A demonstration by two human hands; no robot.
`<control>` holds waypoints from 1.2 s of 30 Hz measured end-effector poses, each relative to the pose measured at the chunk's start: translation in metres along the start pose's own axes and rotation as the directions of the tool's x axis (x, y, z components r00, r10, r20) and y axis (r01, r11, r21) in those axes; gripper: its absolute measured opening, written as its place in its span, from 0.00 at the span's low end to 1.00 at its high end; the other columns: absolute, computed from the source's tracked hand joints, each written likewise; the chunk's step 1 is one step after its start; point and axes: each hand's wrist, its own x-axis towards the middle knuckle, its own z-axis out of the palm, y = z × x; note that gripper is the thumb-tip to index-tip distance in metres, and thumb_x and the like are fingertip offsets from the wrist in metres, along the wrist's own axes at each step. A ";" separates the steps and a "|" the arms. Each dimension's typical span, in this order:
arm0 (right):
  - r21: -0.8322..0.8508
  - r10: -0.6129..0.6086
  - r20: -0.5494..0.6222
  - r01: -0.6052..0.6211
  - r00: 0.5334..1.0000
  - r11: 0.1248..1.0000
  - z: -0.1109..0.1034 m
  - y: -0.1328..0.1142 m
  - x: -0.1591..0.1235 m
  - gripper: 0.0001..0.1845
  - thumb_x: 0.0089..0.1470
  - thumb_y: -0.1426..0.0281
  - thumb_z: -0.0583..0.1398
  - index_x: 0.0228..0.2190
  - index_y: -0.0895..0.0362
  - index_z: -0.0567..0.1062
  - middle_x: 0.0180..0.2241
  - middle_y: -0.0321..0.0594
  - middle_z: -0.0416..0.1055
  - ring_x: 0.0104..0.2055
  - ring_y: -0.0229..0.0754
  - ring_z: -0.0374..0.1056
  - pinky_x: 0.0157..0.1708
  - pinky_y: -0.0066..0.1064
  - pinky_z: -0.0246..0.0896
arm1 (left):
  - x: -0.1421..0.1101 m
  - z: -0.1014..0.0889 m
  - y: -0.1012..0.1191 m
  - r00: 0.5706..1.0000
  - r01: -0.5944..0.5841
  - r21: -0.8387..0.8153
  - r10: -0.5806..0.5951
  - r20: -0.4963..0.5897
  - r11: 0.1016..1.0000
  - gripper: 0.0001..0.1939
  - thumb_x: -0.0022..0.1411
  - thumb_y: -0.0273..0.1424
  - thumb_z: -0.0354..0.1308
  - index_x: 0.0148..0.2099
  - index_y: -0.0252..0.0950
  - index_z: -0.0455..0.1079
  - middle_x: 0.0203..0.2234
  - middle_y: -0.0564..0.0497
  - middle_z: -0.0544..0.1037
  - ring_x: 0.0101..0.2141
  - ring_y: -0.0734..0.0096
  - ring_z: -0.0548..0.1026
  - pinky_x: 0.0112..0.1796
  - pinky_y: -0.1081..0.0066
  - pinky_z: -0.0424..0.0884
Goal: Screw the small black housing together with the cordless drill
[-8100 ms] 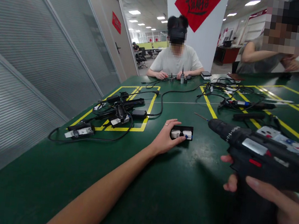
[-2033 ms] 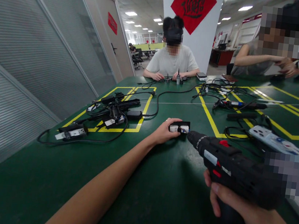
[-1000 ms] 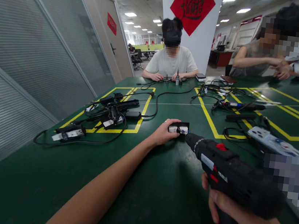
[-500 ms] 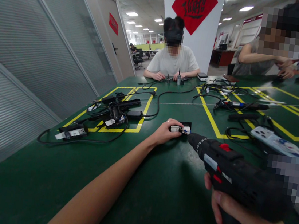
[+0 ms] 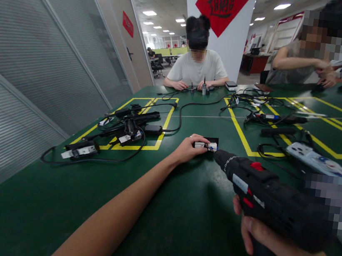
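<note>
My right hand (image 5: 258, 232) is wrapped round the handle of a black cordless drill (image 5: 271, 200) with red buttons. Its chuck points forward and left, toward a small black-and-white box (image 5: 212, 147) on the green table. My left hand (image 5: 191, 148) grips the left side of that box, fingers over the top edge. White parts and a bit of blue show on the box's near side. The drill's tip ends right beside the box; whether it touches is too small to tell.
On the left lie tangled black devices and cables (image 5: 130, 127) within yellow tape. More cables (image 5: 250, 100), a pen-like tool (image 5: 276, 118) and a pale power strip (image 5: 314, 159) lie to the right. A person in a white shirt (image 5: 208, 68) sits opposite; another person (image 5: 287, 70) works at the right.
The camera view shifts slightly. My left hand stays on the box and the drill stays pointed at it, with no other clear change.
</note>
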 end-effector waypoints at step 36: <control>-0.038 -0.020 0.001 0.020 1.000 0.999 -0.002 -0.012 -0.006 0.03 0.48 0.67 0.60 0.28 0.50 0.69 0.26 0.34 0.71 0.18 0.38 0.68 0.23 0.35 0.69 | 0.002 0.001 0.001 1.000 0.003 -0.002 -0.003 -0.030 1.000 0.15 0.56 0.38 0.58 0.44 0.37 0.75 0.44 0.46 0.71 0.46 0.65 0.69 0.50 0.64 0.64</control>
